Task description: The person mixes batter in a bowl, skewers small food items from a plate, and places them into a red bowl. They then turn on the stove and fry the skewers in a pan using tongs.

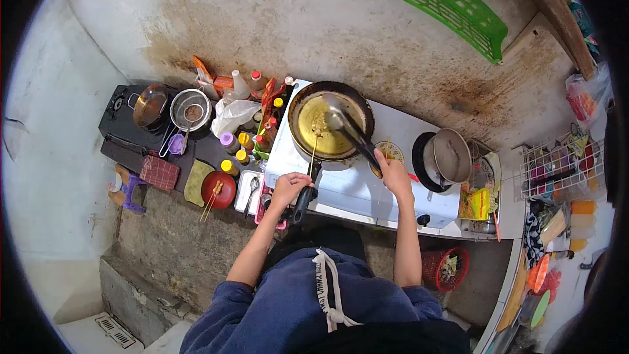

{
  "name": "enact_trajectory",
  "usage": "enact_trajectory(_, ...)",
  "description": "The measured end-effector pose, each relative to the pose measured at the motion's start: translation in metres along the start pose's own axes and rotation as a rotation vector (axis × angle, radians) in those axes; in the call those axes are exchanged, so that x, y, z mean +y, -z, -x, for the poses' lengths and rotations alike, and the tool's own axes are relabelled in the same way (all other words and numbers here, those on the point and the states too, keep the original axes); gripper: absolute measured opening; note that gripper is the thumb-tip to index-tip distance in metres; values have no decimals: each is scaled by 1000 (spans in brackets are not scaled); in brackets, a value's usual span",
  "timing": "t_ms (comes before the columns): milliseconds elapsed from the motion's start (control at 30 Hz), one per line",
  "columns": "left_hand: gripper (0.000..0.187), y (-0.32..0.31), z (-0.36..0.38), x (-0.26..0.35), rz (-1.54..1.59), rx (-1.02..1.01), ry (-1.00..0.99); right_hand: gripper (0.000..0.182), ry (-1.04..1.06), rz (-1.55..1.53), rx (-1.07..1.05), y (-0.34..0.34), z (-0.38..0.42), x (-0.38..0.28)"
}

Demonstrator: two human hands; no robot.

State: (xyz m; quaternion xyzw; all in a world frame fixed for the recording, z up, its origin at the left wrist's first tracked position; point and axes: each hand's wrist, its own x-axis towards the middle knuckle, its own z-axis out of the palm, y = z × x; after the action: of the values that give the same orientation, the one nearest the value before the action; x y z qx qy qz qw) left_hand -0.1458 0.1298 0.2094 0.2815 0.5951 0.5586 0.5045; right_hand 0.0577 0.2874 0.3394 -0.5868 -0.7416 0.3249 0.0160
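My left hand (pixel 293 189) is closed, pinching the lower end of a thin wooden skewer (pixel 314 153) just above the pan's black handle (pixel 303 204). The skewer's far end carries a bit of food and reaches into the frying pan (pixel 371 115), which holds yellow oil or batter. In my right hand (pixel 394 174) is a black-handled cooking utensil (pixel 360 139). Its shiny metal head is smeared by motion and hangs over the pan, close to the skewer's tip. The pan sits on the white stove (pixel 354 190).
Left of the stove, a red plate (pixel 226 202) holds skewers of food. Beside it are a tray with a spoon (pixel 251 190) and several sauce bottles (pixel 257 82). A small bowl (pixel 390 151) stands by my right hand. Further right are stacked pans (pixel 452 156) and a red basket (pixel 466 262).
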Motion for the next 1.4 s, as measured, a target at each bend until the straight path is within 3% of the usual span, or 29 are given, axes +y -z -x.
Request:
enact_trajectory(167,15,0,1,-1,34,-5,-2,67,28,81,60,-4,0,6)
enact_trajectory(267,17,1,0,-1,45,-10,8,68,9,-19,-13,1,3,6)
enact_trajectory(367,20,3,0,1,63,-23,29,69,7,7,122,-5,-1,12)
enact_trajectory(467,22,5,-3,6,23,-43,40,69,36,99,62,-4,-2,15)
enact_trajectory(533,22,5,-2,8,-20,-47,40,69,-19,-49,6,-1,0,13)
enact_trajectory(633,21,5,-1,8,-4,-1,54,69,35,43,102,-4,-2,15)
enact_trajectory(733,20,4,-3,4,23,31,4,69,26,52,28,1,4,12)
enact_trajectory(1100,17,8,5,10,-167,224,-46,70,33,30,67,-7,-1,18)
enact_trajectory(1167,18,8,5,8,-179,226,-59,70,43,46,115,-6,0,16)
enact_trajectory(1267,19,5,4,7,-189,226,-74,69,41,45,-3,0,3,12)
enact_trajectory(1400,19,3,5,10,-177,213,-76,68,44,49,85,-6,-3,15)
